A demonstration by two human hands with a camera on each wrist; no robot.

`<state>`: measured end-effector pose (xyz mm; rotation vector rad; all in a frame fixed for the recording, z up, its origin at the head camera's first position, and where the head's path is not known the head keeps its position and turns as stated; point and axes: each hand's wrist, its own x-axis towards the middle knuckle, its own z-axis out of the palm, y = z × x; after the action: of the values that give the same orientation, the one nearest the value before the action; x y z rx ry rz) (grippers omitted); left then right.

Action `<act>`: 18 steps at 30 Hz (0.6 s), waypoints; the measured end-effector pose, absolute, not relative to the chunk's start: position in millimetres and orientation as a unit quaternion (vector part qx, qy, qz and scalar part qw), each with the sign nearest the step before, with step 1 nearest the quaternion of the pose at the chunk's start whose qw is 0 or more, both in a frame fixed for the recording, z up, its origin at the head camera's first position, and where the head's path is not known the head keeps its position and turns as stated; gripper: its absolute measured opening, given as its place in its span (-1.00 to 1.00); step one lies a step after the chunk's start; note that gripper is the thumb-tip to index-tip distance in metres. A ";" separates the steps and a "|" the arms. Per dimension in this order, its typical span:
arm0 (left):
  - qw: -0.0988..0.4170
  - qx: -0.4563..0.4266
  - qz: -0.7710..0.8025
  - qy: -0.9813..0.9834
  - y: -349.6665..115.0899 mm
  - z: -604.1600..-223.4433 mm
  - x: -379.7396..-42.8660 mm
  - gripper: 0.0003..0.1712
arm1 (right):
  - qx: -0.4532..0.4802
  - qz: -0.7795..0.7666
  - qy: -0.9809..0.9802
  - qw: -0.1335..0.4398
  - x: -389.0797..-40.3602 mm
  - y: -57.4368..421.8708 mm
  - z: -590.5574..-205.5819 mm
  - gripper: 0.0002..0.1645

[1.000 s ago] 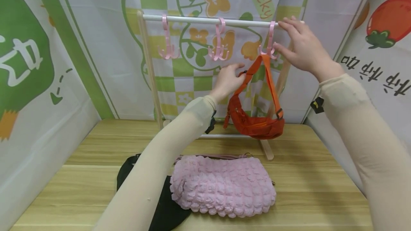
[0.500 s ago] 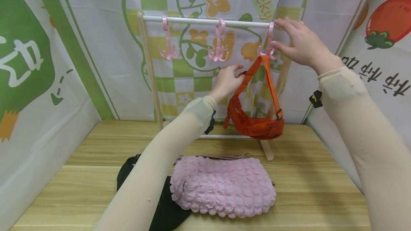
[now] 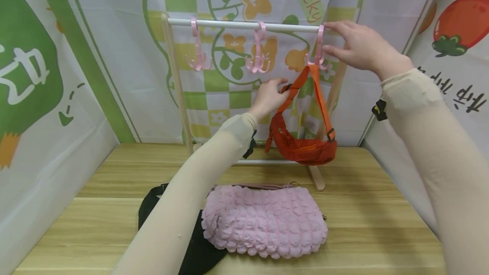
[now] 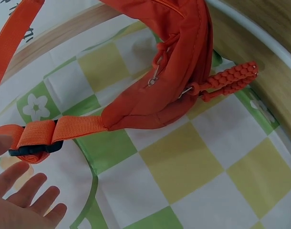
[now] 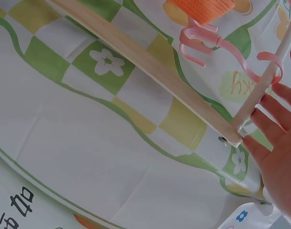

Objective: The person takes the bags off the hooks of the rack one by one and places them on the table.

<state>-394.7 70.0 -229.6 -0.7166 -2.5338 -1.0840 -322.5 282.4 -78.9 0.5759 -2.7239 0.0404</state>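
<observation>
An orange waist bag (image 3: 303, 145) hangs by its strap from the rightmost pink hook (image 3: 320, 48) on a rack's white rail (image 3: 229, 24). My left hand (image 3: 270, 96) is at the strap's left side, by the black buckle (image 4: 38, 149). In the left wrist view its fingers are spread and loosely bent, the thumb near the webbing; whether it touches is unclear. My right hand (image 3: 361, 48) rests fingertips on the rail's right end, just beside that hook. The right wrist view shows its fingers (image 5: 274, 117) extended against the rail, by the wooden post (image 5: 183, 88).
Two more pink hooks, one at the left (image 3: 198, 50) and one in the middle (image 3: 258, 52), hang on the rail. A pink puffy bag (image 3: 265, 222) lies on the wooden table (image 3: 366, 207). Beside it a black item (image 3: 202, 245) is partly hidden by my left arm.
My right hand has slid slightly left along the rail, closer to the rightmost hook. The left hand and the orange waist bag stay nearly in place; the head view shifts a little.
</observation>
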 end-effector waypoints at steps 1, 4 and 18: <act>0.144 -0.250 -0.377 -0.880 70.2 -229.6 -395.3 -0.49 | 0.203 0.011 -0.963 0.176 -321.9 282.0 -78.0 -0.19; 0.140 -0.258 -0.372 -0.880 71.0 -229.2 -397.2 -0.47 | 0.200 0.003 -0.965 0.170 -320.7 281.4 -76.4 -0.19; 0.127 -0.269 -0.369 -0.880 76.7 -230.9 -403.9 -0.42 | 0.202 -0.006 -0.966 0.159 -320.5 282.1 -74.7 -0.17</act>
<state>-403.9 76.7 -230.9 -0.7830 -2.5616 -1.0745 -320.5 282.1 -74.7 0.5781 -2.7614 -0.0179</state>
